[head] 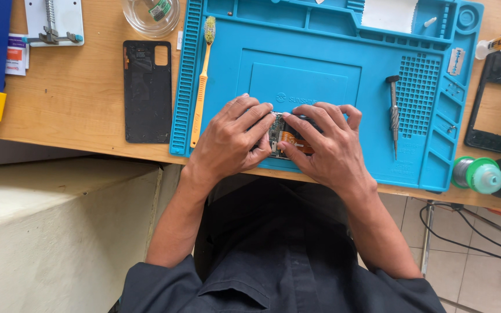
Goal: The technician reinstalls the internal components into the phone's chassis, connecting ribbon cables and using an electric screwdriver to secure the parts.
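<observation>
Already stripped of its back cover, which lies upper left, the opened phone sits mid-frame on the blue mat, clasped by left hand and right hand; internals remain exposed.

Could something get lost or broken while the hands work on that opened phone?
Maybe. The opened phone sits near the blue mat's front edge, so it might slip off toward the lap. Both hands, left hand and right hand, press on bare circuitry, which could bend. The screwdriver lies loose and could roll.
</observation>
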